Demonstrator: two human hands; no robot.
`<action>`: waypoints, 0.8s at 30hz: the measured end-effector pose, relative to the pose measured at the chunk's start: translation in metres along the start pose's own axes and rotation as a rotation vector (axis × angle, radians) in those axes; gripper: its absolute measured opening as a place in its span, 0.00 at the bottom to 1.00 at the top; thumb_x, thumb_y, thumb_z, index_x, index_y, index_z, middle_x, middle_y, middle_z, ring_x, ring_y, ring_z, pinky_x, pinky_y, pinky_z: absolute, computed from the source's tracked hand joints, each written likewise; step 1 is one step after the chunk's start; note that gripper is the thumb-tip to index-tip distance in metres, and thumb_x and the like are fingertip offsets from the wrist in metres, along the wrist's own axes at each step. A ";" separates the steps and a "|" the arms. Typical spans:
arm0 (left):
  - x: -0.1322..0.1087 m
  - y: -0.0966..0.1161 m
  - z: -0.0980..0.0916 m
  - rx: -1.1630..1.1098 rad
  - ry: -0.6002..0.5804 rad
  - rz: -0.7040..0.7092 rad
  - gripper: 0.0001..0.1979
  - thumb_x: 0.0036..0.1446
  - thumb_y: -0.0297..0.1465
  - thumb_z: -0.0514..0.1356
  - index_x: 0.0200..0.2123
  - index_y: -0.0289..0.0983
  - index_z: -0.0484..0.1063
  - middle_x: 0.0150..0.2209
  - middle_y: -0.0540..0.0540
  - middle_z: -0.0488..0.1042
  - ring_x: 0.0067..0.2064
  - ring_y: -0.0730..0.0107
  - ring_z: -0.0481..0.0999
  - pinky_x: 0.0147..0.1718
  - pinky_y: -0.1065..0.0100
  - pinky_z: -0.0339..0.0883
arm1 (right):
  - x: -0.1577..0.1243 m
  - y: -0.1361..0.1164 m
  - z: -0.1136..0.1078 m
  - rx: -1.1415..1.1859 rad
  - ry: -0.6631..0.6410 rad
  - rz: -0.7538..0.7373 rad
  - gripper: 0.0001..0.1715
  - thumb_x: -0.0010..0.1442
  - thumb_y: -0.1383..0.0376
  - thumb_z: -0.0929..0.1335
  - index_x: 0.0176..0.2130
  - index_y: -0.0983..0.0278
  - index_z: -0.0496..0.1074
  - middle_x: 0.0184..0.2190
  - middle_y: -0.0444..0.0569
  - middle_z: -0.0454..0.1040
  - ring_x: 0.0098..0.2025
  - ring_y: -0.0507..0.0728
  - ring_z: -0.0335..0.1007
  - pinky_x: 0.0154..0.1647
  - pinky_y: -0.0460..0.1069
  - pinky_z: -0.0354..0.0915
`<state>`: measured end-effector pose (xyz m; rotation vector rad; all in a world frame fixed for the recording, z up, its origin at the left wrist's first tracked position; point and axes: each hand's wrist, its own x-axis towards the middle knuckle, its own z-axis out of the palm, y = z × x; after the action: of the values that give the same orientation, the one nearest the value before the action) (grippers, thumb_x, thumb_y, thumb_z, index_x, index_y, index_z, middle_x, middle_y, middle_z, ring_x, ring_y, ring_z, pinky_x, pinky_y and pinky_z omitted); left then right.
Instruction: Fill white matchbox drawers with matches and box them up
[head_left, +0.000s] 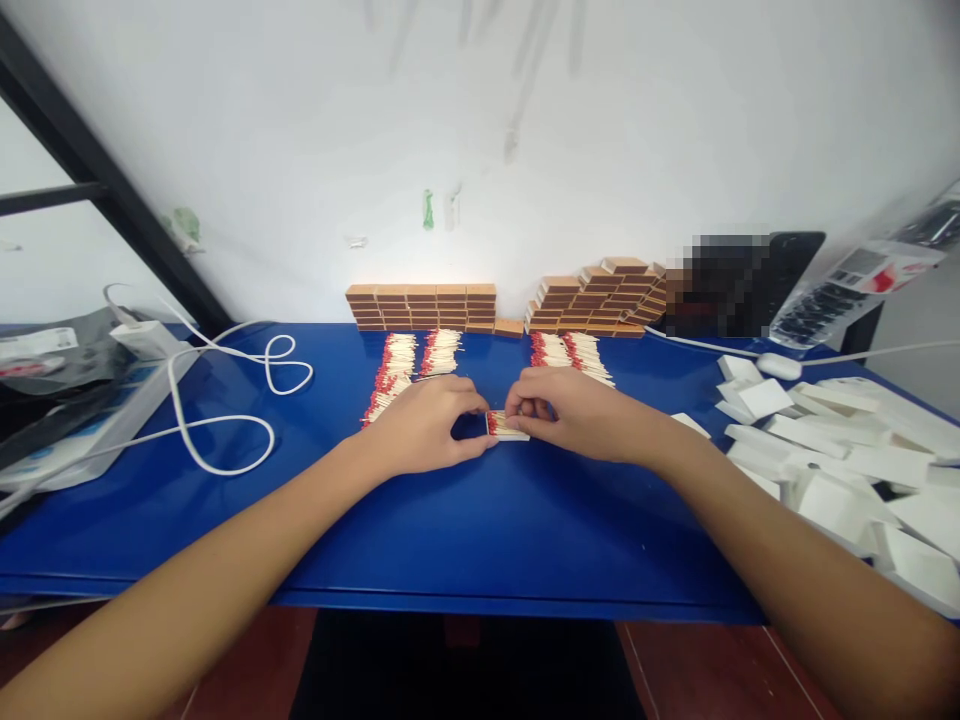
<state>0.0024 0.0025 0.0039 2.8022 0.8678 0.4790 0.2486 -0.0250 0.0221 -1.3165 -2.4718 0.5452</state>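
A small white matchbox tray [513, 435] with red-tipped matches in it lies on the blue table [480, 530], between my two hands. My left hand [435, 425] grips the tray's left end between thumb and fingers. Over its right part, the fingers of my right hand [559, 410] are pinched together at the matches; whether they hold any is hidden. Rows of loose matches [391, 370] lie behind my left hand, and more matches [566, 352] lie behind my right hand, all with red heads.
Stacked brown matchboxes [421, 307] stand along the wall, with a taller stack [592, 295] to the right. Many white trays [847, 450] are heaped at the right. A white cable [176, 390] loops across the left side, near plastic packaging [82, 430].
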 end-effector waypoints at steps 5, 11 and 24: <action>0.000 0.000 0.000 -0.018 0.002 -0.008 0.13 0.65 0.40 0.67 0.46 0.38 0.82 0.43 0.43 0.80 0.46 0.57 0.79 0.46 0.59 0.73 | 0.002 0.000 0.003 -0.001 0.040 -0.013 0.06 0.68 0.63 0.68 0.40 0.61 0.76 0.37 0.49 0.75 0.37 0.56 0.69 0.36 0.50 0.62; 0.001 -0.001 0.001 -0.016 0.007 0.007 0.14 0.66 0.41 0.67 0.45 0.38 0.81 0.42 0.43 0.80 0.46 0.57 0.79 0.48 0.58 0.73 | -0.003 0.000 -0.004 -0.007 0.002 -0.003 0.06 0.66 0.61 0.69 0.39 0.60 0.77 0.36 0.49 0.75 0.37 0.56 0.69 0.36 0.50 0.62; 0.001 -0.001 0.001 -0.024 0.008 -0.003 0.13 0.65 0.41 0.67 0.45 0.37 0.81 0.42 0.43 0.80 0.45 0.58 0.79 0.47 0.58 0.73 | -0.005 0.000 0.001 -0.027 -0.067 0.083 0.15 0.69 0.57 0.66 0.32 0.60 0.69 0.32 0.48 0.73 0.32 0.56 0.65 0.33 0.52 0.57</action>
<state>0.0025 0.0040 0.0027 2.7783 0.8624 0.4977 0.2508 -0.0296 0.0214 -1.4395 -2.4952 0.5874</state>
